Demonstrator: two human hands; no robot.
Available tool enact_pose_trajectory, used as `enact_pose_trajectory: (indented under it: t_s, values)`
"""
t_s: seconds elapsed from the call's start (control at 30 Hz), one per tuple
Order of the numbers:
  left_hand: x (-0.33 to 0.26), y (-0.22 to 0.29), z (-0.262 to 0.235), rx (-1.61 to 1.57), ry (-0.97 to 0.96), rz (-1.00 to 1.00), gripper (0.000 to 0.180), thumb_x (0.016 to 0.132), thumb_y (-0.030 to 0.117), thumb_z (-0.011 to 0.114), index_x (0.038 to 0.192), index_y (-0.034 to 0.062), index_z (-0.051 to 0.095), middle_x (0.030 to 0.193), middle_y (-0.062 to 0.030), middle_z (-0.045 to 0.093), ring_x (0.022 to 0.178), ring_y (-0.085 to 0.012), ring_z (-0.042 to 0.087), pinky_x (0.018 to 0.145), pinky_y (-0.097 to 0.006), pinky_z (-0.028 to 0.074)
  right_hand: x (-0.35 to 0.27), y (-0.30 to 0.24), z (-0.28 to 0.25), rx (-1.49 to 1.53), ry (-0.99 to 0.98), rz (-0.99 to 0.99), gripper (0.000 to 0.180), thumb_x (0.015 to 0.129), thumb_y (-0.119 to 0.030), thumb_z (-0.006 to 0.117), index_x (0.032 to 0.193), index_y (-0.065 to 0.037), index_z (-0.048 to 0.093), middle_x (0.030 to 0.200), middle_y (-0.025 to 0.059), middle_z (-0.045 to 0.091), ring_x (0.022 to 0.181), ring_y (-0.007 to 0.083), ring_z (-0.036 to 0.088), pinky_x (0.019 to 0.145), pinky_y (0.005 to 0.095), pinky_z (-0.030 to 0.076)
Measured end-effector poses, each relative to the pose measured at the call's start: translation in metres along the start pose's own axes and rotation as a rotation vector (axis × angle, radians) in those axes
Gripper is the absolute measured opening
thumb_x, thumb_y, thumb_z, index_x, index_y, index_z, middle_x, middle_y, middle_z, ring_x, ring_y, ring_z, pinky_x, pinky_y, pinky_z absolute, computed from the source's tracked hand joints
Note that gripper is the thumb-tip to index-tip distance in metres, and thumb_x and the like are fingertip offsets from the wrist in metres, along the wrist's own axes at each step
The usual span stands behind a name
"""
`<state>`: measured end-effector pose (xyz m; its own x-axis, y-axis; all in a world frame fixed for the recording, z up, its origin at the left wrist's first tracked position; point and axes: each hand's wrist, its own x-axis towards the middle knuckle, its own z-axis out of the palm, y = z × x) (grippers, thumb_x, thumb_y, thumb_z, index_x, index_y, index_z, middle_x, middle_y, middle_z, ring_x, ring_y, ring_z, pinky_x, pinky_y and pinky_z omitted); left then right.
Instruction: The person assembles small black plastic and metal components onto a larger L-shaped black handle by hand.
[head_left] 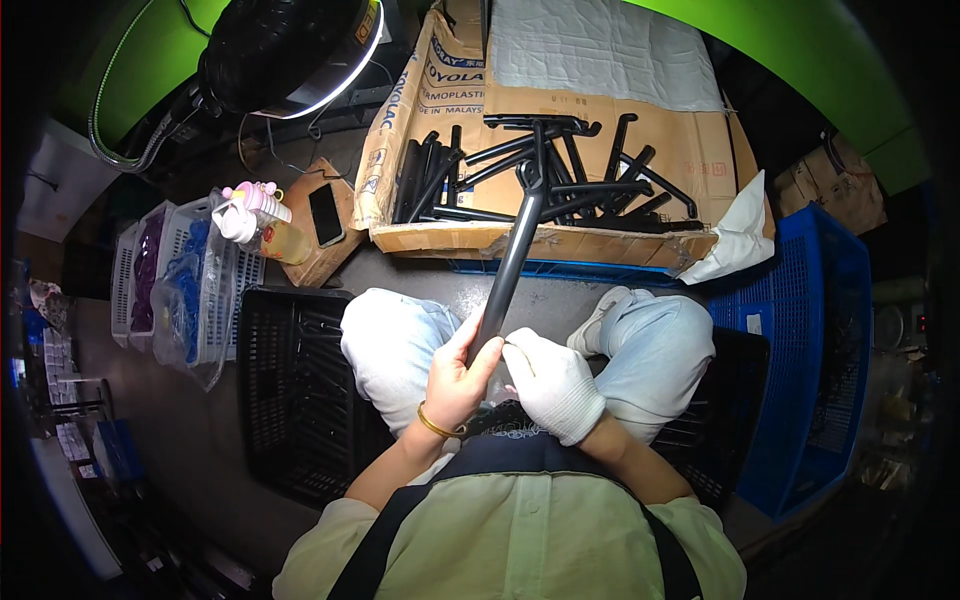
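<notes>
Dim workshop floor; left hand (455, 378) fingers wrapped round black rod (510, 262); gloved right hand (552, 385) pinching its lower end.

matt black plastic rod (512, 260), white cloth glove (553, 385).

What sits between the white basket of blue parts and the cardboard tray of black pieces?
In the head view, a bottle with a pink cap and a phone on a brown box.

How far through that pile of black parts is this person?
Hard to tell what is done: the black crates beside the knees show only dim contents. In hand: one long black plastic rod, held by the bare left hand and white-gloved right hand. Many similar black pieces lie on the cardboard.
</notes>
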<state>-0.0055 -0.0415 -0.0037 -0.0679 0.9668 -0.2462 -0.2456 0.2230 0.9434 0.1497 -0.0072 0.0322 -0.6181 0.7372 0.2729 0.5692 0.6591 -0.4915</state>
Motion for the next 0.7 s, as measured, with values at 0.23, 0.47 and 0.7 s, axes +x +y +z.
enact_pose_trajectory:
  t_s: [0.23, 0.47, 0.7]
  values:
    - [0.000, -0.005, 0.003, 0.033, 0.013, 0.002, 0.046, 0.093, 0.009, 0.059, 0.135, -0.0055, 0.047, 0.124, -0.0092, 0.060, 0.110, -0.0112, 0.053, 0.096, -0.025, 0.041, -0.006, -0.004, 0.003, -0.022, -0.092, 0.070, 0.041, 0.066, -0.015, 0.073, 0.100, 0.002, 0.058, 0.092, 0.0121, 0.055, 0.078, 0.0271, 0.061, 0.058, 0.0370, 0.051]
    - [-0.001, -0.008, 0.006, 0.072, 0.016, -0.011, 0.044, 0.094, 0.010, 0.059, 0.134, -0.0046, 0.049, 0.114, -0.0072, 0.062, 0.101, -0.0092, 0.055, 0.088, -0.023, 0.044, -0.013, -0.007, 0.016, -0.074, -0.085, 0.251, 0.025, 0.076, -0.016, 0.065, 0.093, -0.001, 0.057, 0.089, 0.0105, 0.055, 0.075, 0.0242, 0.061, 0.054, 0.0360, 0.051]
    - [-0.006, -0.005, 0.013, -0.086, -0.047, -0.077, 0.041, 0.102, 0.021, 0.046, 0.137, -0.0007, 0.046, 0.075, -0.0006, 0.054, 0.046, -0.0027, 0.040, 0.041, -0.017, 0.032, -0.014, -0.006, 0.018, 0.006, -0.066, 0.299, 0.013, 0.084, -0.012, 0.057, 0.092, -0.002, 0.058, 0.087, 0.0120, 0.057, 0.073, 0.0281, 0.062, 0.056, 0.0388, 0.051]
